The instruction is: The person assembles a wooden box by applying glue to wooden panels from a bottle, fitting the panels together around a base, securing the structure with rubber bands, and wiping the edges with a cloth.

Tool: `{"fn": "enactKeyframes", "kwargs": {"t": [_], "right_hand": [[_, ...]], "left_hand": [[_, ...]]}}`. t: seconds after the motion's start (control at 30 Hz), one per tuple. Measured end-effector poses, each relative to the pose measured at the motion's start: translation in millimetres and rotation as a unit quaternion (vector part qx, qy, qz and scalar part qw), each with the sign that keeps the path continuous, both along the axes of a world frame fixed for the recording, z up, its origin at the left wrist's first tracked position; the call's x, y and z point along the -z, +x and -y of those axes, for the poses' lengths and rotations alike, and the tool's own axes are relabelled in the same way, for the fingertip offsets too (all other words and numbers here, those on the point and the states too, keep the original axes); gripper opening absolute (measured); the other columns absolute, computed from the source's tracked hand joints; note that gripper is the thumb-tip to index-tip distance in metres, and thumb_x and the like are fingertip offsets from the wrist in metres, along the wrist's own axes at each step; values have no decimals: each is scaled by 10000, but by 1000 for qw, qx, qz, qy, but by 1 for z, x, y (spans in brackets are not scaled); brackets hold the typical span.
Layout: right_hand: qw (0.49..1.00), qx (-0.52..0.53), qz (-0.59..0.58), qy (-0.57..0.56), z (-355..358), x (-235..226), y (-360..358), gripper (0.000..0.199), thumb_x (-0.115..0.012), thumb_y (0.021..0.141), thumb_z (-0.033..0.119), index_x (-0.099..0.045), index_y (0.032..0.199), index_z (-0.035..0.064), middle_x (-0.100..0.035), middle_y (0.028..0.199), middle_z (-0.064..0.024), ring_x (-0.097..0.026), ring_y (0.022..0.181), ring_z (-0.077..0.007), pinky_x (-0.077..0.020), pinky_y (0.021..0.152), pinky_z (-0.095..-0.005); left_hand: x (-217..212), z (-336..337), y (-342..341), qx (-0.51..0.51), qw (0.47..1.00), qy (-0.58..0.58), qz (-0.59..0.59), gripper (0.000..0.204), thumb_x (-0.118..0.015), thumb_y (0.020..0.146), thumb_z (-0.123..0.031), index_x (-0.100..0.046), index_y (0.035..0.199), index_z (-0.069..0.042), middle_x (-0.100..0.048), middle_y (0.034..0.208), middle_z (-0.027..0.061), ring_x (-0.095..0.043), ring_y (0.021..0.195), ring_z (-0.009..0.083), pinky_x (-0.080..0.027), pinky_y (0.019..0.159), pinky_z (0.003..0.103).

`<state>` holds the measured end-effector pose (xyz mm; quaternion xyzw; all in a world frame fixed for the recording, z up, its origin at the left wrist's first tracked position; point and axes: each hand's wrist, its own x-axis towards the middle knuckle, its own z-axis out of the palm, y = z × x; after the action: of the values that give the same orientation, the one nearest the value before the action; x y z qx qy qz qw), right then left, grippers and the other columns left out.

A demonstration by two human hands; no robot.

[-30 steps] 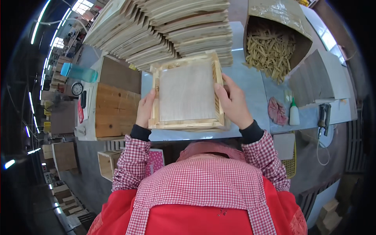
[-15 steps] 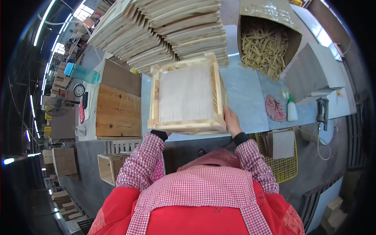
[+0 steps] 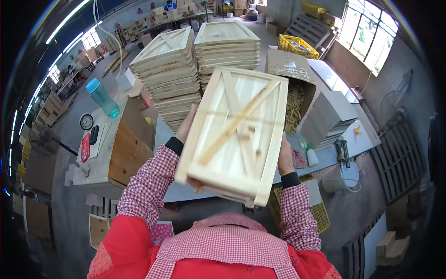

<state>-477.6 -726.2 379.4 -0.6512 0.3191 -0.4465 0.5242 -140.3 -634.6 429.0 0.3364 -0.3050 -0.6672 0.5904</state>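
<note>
Between my hands, raised over the table, is a pale wooden crate (image 3: 260,158) with a framed, X-braced face turned up and slightly tilted. My left hand (image 3: 186,124) grips its left side, with some fingers hidden behind the wood. At the opposite side my right hand (image 3: 285,159) holds the edge, its fingertips partly out of sight. Beyond the crate stand two stacks of framed wooden panels, a left stack (image 3: 169,81) and a right stack (image 3: 227,51). An open cardboard box (image 3: 290,65) full of small wood strips lies just past its far right corner.
On the blue-grey table (image 3: 179,190), a white squeeze bottle (image 3: 311,156), a pink cloth (image 3: 298,159) and an air tool (image 3: 343,153) sit right, near stacked grey boards (image 3: 327,118). A side stand at left bears a blue bottle (image 3: 103,97) and a round clock (image 3: 87,122).
The crate has been lifted and turned, so its X-braced face shows instead of the smaller end face. My left hand has come up along its left side, and the view has tipped toward the room.
</note>
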Motion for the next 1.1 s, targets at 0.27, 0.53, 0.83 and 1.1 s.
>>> {"fn": "enactKeyframes", "kwargs": {"t": [0.27, 0.53, 0.83, 1.1], "right_hand": [[990, -44, 91, 98, -36, 49, 15, 522, -300, 1062, 352, -494, 1326, -56, -596, 1219, -127, -533, 1082, -224, -428, 939, -358], [995, -89, -48, 11, -5, 84, 44, 517, -309, 1056, 374, -505, 1317, -27, -606, 1164, -171, -541, 1072, -238, -432, 934, -364], [969, -196, -24, 151, 25, -12, 79, 468, -340, 1064, 352, -641, 1091, -6, -640, 925, -5, -557, 834, -80, -457, 771, -250], [987, -98, 101, 71, 21, 10, 94, 361, -484, 1004, 229, -611, 837, -65, -616, 673, -55, -496, 641, -116, -441, 593, -291]], "left_hand": [[-10, -59, -32, -184, 982, 45, -15, 694, -422, 968, -608, -417, 1434, -94, -530, 1373, 94, -543, 1209, 222, -450, 1024, 374], [-4, -79, -23, -205, 973, 102, -30, 606, -384, 1010, -541, -434, 1423, -100, -540, 1347, 82, -540, 1208, 204, -451, 1015, 363], [-43, -80, -3, -312, 850, 93, 414, 567, -469, 1005, -400, -414, 1429, -26, -439, 1446, 152, -433, 1308, 259, -338, 1102, 358], [-78, -13, -135, 13, 539, -185, 822, 811, -658, 872, -380, -282, 1508, -45, -261, 1561, 206, -197, 1469, 358, -195, 1160, 509]]}}
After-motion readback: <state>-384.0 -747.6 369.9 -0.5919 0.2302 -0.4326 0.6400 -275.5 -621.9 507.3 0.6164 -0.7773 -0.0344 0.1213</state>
